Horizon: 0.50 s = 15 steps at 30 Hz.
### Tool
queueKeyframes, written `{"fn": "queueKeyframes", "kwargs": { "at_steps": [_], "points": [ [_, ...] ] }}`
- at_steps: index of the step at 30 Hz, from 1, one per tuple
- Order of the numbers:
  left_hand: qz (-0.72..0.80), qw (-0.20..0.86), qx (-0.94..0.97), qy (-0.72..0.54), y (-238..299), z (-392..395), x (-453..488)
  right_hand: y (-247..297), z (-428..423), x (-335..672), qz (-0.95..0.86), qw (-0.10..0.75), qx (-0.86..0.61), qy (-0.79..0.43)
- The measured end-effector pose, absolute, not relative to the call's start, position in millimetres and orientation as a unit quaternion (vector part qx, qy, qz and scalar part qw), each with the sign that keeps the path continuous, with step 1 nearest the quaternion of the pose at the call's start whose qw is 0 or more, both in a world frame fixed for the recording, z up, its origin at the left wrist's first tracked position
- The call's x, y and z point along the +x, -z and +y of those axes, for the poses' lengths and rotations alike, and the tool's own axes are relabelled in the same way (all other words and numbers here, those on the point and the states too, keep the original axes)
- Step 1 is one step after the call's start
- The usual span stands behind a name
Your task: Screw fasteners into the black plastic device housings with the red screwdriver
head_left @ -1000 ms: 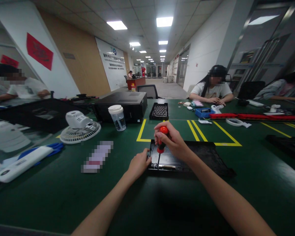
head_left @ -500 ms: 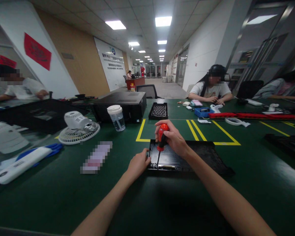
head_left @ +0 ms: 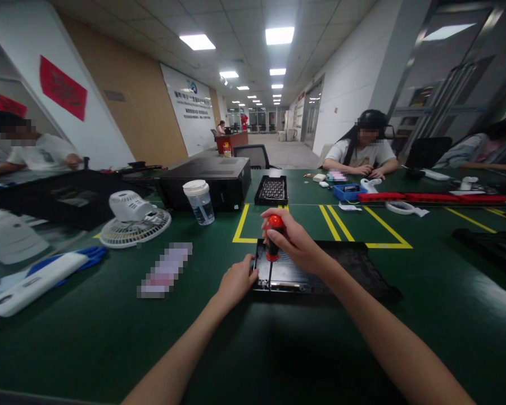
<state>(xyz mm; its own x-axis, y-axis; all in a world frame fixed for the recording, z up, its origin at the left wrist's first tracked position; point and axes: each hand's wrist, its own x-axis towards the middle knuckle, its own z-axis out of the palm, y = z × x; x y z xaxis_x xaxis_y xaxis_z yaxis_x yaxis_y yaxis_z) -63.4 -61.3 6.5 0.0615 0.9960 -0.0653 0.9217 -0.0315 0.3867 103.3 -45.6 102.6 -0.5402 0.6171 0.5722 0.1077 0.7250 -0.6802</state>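
My right hand [head_left: 297, 239] is wrapped round the red and black handle of a screwdriver [head_left: 272, 241]. The screwdriver stands nearly upright, its shaft reaching down to the near left corner of a shallow black plastic casing panel [head_left: 341, 264]. At that panel's left edge, my left hand [head_left: 238, 277] grips the side with thumb and fingers. The panel lies flat on the green table [head_left: 244, 337] with its hollow side up. A silvery strip [head_left: 287, 287] shows along the near inside edge. Whatever is under the screwdriver tip is too small to make out.
Beyond the panel lies a black tray of small round parts [head_left: 273, 190]. To the left are a lidded cup [head_left: 199, 202], a large black box [head_left: 206, 174], a white fan [head_left: 135, 219] and a blurred flat item [head_left: 166, 270]. Across the table sits a person [head_left: 362, 149] near a blue bin [head_left: 348, 192].
The screwdriver handle has shifted slightly left and down and stands more upright, with my right hand turned along with it. My left hand and the panel have stayed put.
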Motion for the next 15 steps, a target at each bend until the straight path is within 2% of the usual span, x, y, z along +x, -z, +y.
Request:
{"fn": "queueKeyframes", "kwargs": {
  "at_steps": [15],
  "points": [
    [0.689,0.148,0.703,-0.091,-11.4,-64.0,-60.1,-99.9,-48.1,96.7,-0.831,0.47,-0.244,-0.171]
  ]
}}
